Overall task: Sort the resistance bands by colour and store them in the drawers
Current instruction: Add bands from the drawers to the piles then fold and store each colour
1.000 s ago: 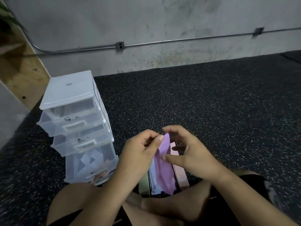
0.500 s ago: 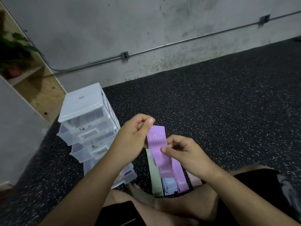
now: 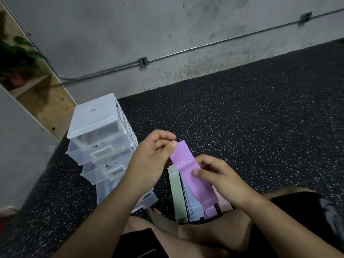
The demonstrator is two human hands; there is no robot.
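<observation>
The sorting looks to be in an early or middle stage, as far as one can judge. The purple band (image 3: pixel 188 170), marked with a "10", is held up in the air above the floor (image 3: pixel 242 118), in front of the person's crossed legs. The left hand (image 3: pixel 149 161) pinches its upper corner between thumb and fingers (image 3: pixel 173 145), and the right hand (image 3: pixel 219 177) pinches it lower down, the thumb (image 3: pixel 197 172) pressed on the front face and the other fingers curled behind. So both hands are closed on this one band, and it is not yet in any drawer. Under it, a small pile lies on the floor: a green band (image 3: pixel 177 198), some pale blue bands (image 3: pixel 193 207), another purple piece and a pink band (image 3: pixel 226 203), side by side and partly overlapping. These are left to be stored. The drawer unit (image 3: pixel 100 131) stands just to the left of the hands, with its drawers pulled out in steps, the lower ones further out. The lowest drawer is mostly hidden behind the left forearm. I cannot tell whether any bands are already inside, because the clear plastic shows only vague dark shapes. My judgement is that most of the work remains: this band must go into its drawer, then the pile, colour by colour.
</observation>
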